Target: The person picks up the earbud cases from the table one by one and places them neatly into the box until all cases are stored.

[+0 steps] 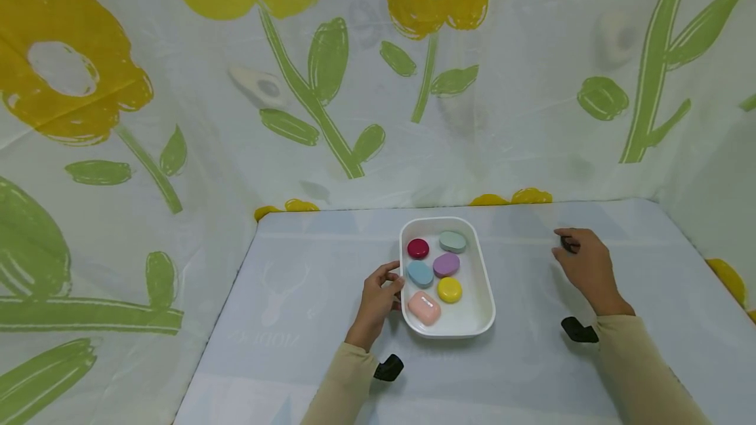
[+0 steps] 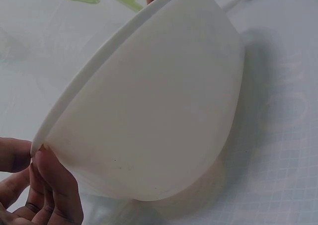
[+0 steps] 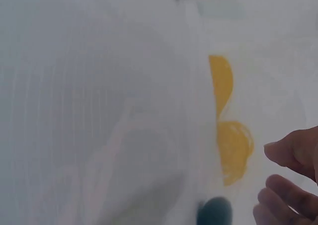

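Observation:
A white rectangular tray (image 1: 485, 300) with rounded corners holds several smooth, soap-like pieces. Among them are a pink block (image 1: 424, 307), a yellow disc (image 1: 450, 290), a blue oval (image 1: 420, 273), a purple oval (image 1: 446, 265), a pale green oval (image 1: 453, 242) and a dark red disc (image 1: 418, 248). My left hand (image 1: 379, 297) pinches the tray's left rim between thumb and fingers; its outer wall (image 2: 149, 106) fills the left wrist view. Off to the right, my right hand (image 1: 587, 267) is around a small dark rounded piece (image 3: 214, 212); in the right wrist view a gap separates it from the visible fingers (image 3: 285, 195).
The pale table (image 1: 319, 359) ends at a hanging white cloth (image 1: 520, 130) printed with yellow flowers and green leaves, which also runs along the left and right sides. A black device (image 1: 388, 368) is at the left wrist and another black device (image 1: 579, 330) at the right.

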The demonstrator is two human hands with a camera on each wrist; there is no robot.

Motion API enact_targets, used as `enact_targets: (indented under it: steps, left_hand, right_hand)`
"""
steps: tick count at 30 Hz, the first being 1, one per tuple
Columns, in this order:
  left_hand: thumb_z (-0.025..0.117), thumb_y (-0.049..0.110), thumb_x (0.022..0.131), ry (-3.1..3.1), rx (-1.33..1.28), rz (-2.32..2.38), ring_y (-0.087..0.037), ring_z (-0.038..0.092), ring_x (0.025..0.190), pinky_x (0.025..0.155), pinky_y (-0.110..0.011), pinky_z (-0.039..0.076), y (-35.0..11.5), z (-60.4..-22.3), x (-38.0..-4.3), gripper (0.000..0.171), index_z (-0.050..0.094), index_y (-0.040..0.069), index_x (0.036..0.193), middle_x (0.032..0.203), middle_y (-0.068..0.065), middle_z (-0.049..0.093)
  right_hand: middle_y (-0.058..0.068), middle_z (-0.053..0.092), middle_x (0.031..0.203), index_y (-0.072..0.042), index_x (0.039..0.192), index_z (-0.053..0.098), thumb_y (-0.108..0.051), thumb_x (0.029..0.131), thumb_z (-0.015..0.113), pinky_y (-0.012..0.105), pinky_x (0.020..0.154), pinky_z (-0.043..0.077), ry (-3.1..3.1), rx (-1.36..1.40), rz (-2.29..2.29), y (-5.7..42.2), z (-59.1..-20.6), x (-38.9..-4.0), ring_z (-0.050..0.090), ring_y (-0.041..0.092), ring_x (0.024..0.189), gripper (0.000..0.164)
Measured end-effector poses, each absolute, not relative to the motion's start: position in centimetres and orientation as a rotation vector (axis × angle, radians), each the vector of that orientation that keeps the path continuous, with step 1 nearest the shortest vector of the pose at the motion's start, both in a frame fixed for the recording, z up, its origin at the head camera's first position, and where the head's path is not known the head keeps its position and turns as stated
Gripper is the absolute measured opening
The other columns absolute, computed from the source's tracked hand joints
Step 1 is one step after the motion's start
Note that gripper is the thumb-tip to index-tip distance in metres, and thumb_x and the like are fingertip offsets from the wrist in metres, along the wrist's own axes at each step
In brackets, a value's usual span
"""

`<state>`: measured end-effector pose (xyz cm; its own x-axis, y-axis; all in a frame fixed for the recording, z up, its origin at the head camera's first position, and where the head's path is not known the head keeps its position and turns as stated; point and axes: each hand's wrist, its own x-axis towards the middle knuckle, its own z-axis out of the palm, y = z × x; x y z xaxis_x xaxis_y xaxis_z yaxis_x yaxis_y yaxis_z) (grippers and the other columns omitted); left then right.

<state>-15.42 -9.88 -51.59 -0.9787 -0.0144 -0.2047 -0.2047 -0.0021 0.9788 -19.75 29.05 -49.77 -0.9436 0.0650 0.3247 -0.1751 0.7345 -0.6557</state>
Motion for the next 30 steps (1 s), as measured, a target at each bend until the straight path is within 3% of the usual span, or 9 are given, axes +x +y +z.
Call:
enact_targets:
  steps: [5,11,21,30]
  left_hand:
    - [0.062,0.007,0.105,2.111,-0.238,2.122,-0.014,0.057,0.065,0.053,-0.025,0.054,-9.9,-51.5,-15.4,0.043,0.058,0.001,0.147,0.108,-0.008,0.058]
    - [0.062,0.007,0.105,2.112,-0.24,2.121,-0.015,0.056,0.066,0.052,-0.024,0.053,-9.8,-51.4,-15.4,0.043,0.057,0.0,0.148,0.109,-0.008,0.058]
    - [0.062,0.008,0.106,2.107,-0.235,2.112,-0.015,0.056,0.065,0.053,-0.025,0.053,-9.7,-51.5,-15.2,0.043,0.058,0.001,0.148,0.109,-0.008,0.058]
    - [0.062,0.008,0.106,2.106,-0.248,2.111,-0.014,0.056,0.066,0.053,-0.024,0.053,-9.8,-51.4,-15.5,0.043,0.057,0.001,0.148,0.11,-0.008,0.059]
  right_hand:
    - [0.044,0.053,0.132,0.019,0.131,0.06,0.01,0.092,0.07,0.075,0.101,0.041,-2.653,0.059,1.024,30.9,-50.7,-21.1,0.048,0.062,0.124,0.041]
    - [0.049,0.047,0.138,0.024,0.133,0.054,0.008,0.091,0.069,0.077,0.11,0.032,-2.77,0.027,0.986,32.0,-51.2,-22.2,0.041,0.067,0.131,0.046]
    - [0.05,0.048,0.134,0.023,0.133,0.056,0.01,0.089,0.067,0.078,0.106,0.036,-2.79,0.07,0.915,32.7,-52.4,-22.5,0.043,0.069,0.126,0.047]
    - [0.05,0.048,0.132,0.022,0.132,0.058,0.002,0.091,0.074,0.077,0.102,0.041,-2.849,0.081,0.873,32.1,-52.4,-22.3,0.047,0.068,0.121,0.049]
